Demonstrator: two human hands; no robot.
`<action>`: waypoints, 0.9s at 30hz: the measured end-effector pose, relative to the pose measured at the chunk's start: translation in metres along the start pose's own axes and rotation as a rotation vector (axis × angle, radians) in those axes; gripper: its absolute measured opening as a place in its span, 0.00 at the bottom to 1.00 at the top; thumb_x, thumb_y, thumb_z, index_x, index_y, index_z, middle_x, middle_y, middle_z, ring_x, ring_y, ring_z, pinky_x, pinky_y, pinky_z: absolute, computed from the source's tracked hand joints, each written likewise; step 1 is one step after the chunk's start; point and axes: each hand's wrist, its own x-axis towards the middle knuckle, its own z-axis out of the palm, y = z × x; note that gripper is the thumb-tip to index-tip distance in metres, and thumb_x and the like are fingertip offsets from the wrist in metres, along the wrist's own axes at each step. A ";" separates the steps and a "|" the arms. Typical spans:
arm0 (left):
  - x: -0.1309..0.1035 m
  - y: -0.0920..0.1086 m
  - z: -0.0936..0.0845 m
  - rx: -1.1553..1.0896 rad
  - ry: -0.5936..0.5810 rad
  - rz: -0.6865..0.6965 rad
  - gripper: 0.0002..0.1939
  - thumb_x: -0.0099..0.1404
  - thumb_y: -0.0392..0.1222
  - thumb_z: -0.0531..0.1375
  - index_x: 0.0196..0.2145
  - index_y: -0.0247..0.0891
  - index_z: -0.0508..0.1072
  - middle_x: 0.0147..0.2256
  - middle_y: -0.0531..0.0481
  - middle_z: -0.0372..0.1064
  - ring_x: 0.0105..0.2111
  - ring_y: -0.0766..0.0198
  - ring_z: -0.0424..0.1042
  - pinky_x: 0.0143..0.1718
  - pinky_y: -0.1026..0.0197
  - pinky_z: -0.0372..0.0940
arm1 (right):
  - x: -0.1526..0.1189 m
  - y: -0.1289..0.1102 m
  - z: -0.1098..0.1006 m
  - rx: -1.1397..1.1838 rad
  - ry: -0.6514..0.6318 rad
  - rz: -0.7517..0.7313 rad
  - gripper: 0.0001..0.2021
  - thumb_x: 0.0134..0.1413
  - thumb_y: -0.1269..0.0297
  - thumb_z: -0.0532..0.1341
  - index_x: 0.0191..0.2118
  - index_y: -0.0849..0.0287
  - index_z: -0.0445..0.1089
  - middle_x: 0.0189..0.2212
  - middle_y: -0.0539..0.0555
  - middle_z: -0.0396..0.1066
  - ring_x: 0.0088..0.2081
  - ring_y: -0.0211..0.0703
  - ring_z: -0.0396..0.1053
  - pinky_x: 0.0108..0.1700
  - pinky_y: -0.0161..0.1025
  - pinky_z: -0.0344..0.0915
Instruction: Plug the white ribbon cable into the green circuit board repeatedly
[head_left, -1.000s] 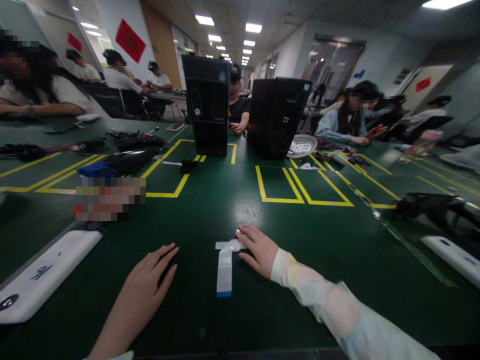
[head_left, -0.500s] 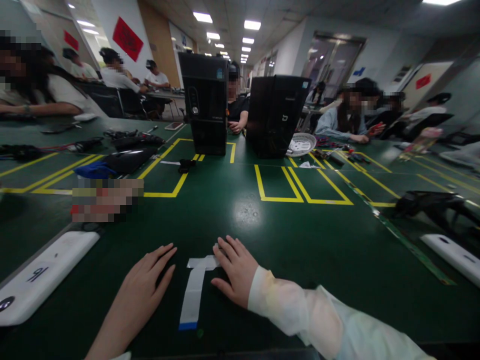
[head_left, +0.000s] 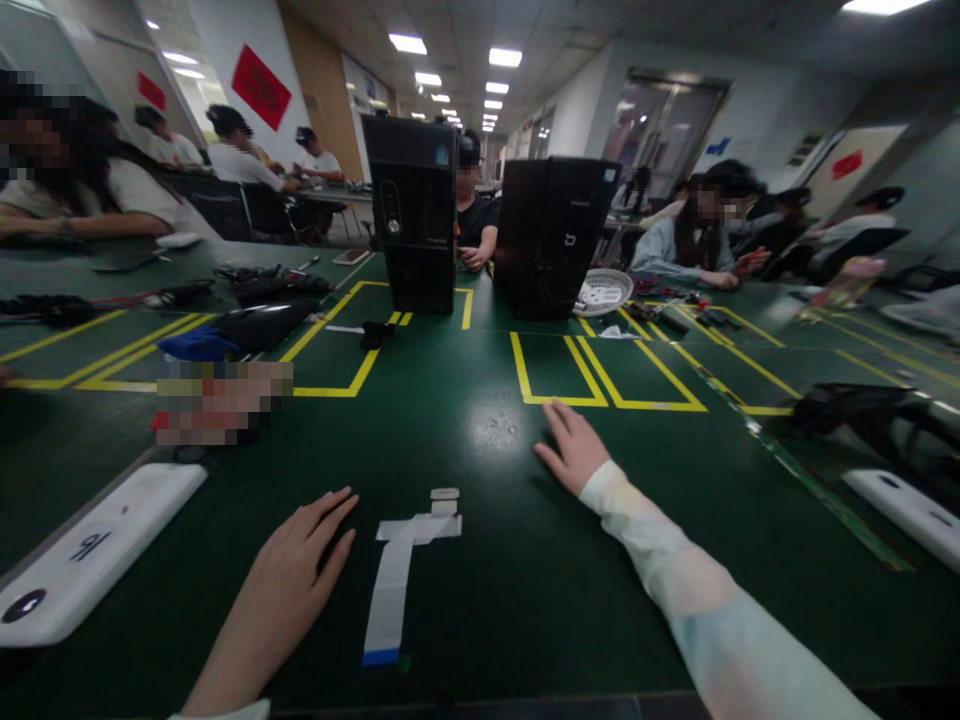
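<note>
A folded white flat ribbon cable (head_left: 389, 590) lies on the green table (head_left: 480, 610) in front of me, with a blue strip at its near end and a small connector at its far end. Just left of the cable, my left hand (head_left: 306, 560) rests on the table, fingers stretched and holding nothing. My right hand (head_left: 576, 448) is farther out to the right, apart from the cable and near a yellow tape outline (head_left: 566, 400). Its fingers are extended, with nothing in them.
Two black computer towers (head_left: 414, 215) (head_left: 556, 235) stand at the back, a white basket (head_left: 604, 288) beside the right one. White devices (head_left: 97, 550) (head_left: 904, 512) lie at both sides. Cables and a blue-handled item (head_left: 196, 342) are on the left. Other people (head_left: 476, 215) sit around.
My right hand has lifted away from the ribbon cable's far end and moved forward and right, uncovering the connector. My left hand and the cable stay almost where they were.
</note>
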 end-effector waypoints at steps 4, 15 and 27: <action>-0.001 -0.002 0.003 0.001 -0.014 0.002 0.28 0.68 0.56 0.47 0.58 0.39 0.67 0.59 0.40 0.64 0.56 0.47 0.66 0.55 0.40 0.64 | -0.013 0.110 -0.011 -0.177 0.098 0.554 0.33 0.62 0.52 0.49 0.64 0.73 0.55 0.64 0.73 0.51 0.65 0.63 0.49 0.61 0.57 0.51; 0.000 -0.001 0.001 -0.001 -0.002 0.020 0.29 0.68 0.56 0.47 0.58 0.38 0.68 0.59 0.40 0.65 0.56 0.48 0.67 0.56 0.41 0.63 | -0.088 0.211 -0.046 -0.156 0.116 1.256 0.38 0.61 0.48 0.44 0.63 0.81 0.56 0.60 0.85 0.50 0.61 0.77 0.48 0.54 0.68 0.45; 0.000 0.002 0.001 0.005 0.014 0.031 0.28 0.68 0.56 0.46 0.58 0.38 0.68 0.58 0.41 0.66 0.55 0.49 0.67 0.56 0.42 0.63 | -0.102 0.220 -0.048 -0.170 0.021 1.191 0.37 0.59 0.46 0.44 0.62 0.74 0.60 0.58 0.83 0.54 0.60 0.74 0.53 0.52 0.65 0.50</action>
